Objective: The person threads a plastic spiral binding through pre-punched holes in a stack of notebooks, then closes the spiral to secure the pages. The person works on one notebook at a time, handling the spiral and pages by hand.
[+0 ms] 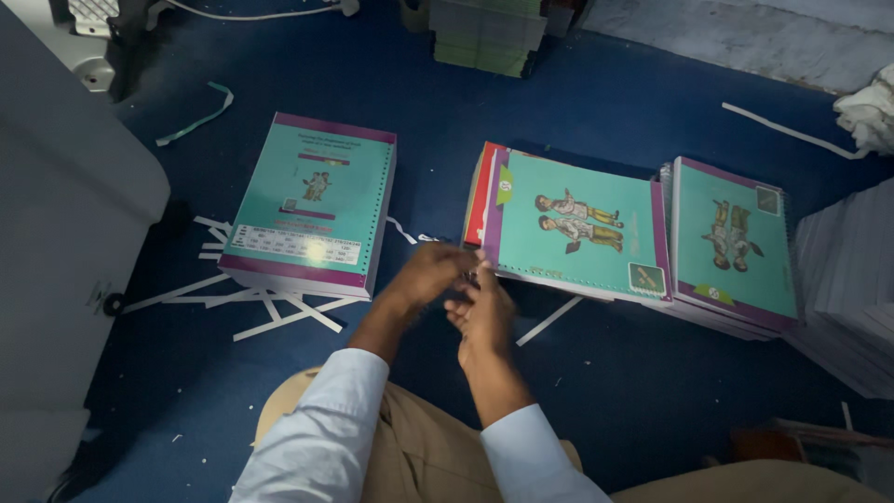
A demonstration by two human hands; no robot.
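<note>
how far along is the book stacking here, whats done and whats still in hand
Looks done: a squared-up stack of teal books lies face-down on the blue floor, with paper strips beside it. In hand: the left hand and right hand meet at the near edge of the middle pile of teal books; motion blur hides the grip. Left, seemingly: that pile, the right pile and white sheets.

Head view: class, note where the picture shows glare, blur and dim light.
Head view: glare spot on the glossy teal-covered book stack; motion blur on the left hand and right hand; dim light leaves the dark blue floor shadowy.
</note>
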